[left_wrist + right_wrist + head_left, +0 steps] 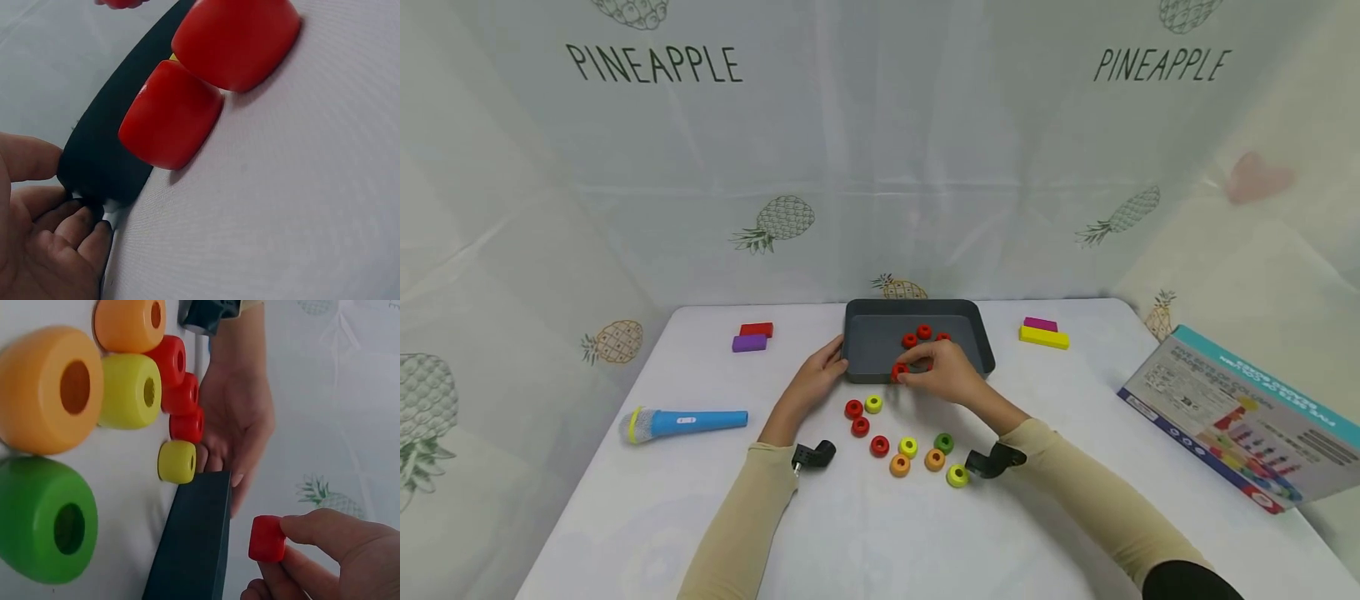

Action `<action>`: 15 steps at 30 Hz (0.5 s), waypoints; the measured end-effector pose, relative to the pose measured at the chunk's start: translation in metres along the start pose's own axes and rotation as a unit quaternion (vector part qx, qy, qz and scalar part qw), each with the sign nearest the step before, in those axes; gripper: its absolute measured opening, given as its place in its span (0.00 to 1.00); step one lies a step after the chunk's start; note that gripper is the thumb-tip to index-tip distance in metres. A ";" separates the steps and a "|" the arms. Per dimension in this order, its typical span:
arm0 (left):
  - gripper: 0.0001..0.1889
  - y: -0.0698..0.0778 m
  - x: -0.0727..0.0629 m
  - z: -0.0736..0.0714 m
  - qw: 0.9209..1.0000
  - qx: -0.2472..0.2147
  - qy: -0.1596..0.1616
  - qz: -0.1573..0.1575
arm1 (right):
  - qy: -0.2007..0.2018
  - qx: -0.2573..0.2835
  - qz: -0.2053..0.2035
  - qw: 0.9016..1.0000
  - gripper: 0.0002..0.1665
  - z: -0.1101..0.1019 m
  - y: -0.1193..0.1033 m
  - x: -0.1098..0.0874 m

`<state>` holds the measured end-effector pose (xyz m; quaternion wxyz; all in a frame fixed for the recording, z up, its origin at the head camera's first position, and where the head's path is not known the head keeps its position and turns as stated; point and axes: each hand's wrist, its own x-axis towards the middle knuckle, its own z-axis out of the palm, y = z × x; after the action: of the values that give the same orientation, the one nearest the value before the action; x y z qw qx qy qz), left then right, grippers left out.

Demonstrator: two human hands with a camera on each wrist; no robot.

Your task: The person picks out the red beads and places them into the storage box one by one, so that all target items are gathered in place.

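A dark grey tray (pixel 876 321) lies at the table's far edge with several red beads (pixel 924 332) inside. My left hand (pixel 815 377) grips its near left corner; in the left wrist view the thumb (pixel 31 159) and curled fingers meet the tray wall. Above the tray's front rim, my right hand (pixel 951 373) pinches a red bead (pixel 267 539) between thumb and fingers. In front of the tray lie three red beads (pixel 879 447), three yellow beads (pixel 907 447), two orange beads (pixel 935 459) and a green bead (pixel 943 442). The right hand partly covers the tray's contents.
A blue toy microphone (pixel 688 422) lies at left. Behind it are a red block (pixel 756 329) and a purple block (pixel 749 342). At back right are a magenta block (pixel 1040 323) and a yellow block (pixel 1043 337). A printed box (pixel 1240 417) leans at the right edge.
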<state>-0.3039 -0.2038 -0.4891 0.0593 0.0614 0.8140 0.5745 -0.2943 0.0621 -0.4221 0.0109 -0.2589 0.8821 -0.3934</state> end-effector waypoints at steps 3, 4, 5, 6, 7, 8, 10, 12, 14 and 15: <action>0.32 0.000 0.000 0.000 1.000 -0.001 0.000 0.003 | -0.002 0.016 0.007 1.000 0.13 0.000 0.001 0.004; 0.32 0.000 0.000 0.000 1.000 0.000 0.000 0.001 | -0.003 0.020 0.010 1.000 0.13 0.000 0.002 0.006; 0.32 0.000 0.000 0.000 1.000 0.001 0.000 0.001 | -0.003 0.021 0.013 1.000 0.13 0.000 0.002 0.008; 0.32 0.000 -0.001 0.000 1.000 0.001 0.000 0.001 | -0.004 0.020 0.017 1.000 0.13 0.000 0.003 0.009; 0.32 0.000 -0.001 0.000 1.000 0.003 -0.001 0.001 | -0.003 0.018 0.018 1.000 0.13 0.000 0.003 0.011; 0.32 0.000 -0.001 0.000 1.000 0.004 -0.001 0.001 | -0.001 0.014 0.020 1.000 0.13 0.001 0.004 0.013; 0.32 0.000 0.000 0.000 1.000 0.002 -0.003 0.003 | 0.003 0.009 0.019 1.000 0.13 0.002 0.005 0.016; 0.32 -0.001 0.001 0.000 1.000 -0.001 -0.003 0.005 | 0.007 0.007 0.016 1.000 0.13 0.003 0.007 0.020; 0.32 -0.001 0.001 0.000 1.000 -0.004 -0.003 0.004 | 0.011 0.005 0.018 1.000 0.13 0.005 0.010 0.024; 0.32 -0.001 0.001 0.001 1.000 -0.006 -0.002 0.004 | 0.012 0.004 0.016 1.000 0.13 0.006 0.011 0.025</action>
<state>-0.3047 -0.2035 -0.4906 0.0596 0.0654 0.8103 0.5793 -0.3202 0.0527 -0.4294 0.0073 -0.2395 0.8847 -0.3998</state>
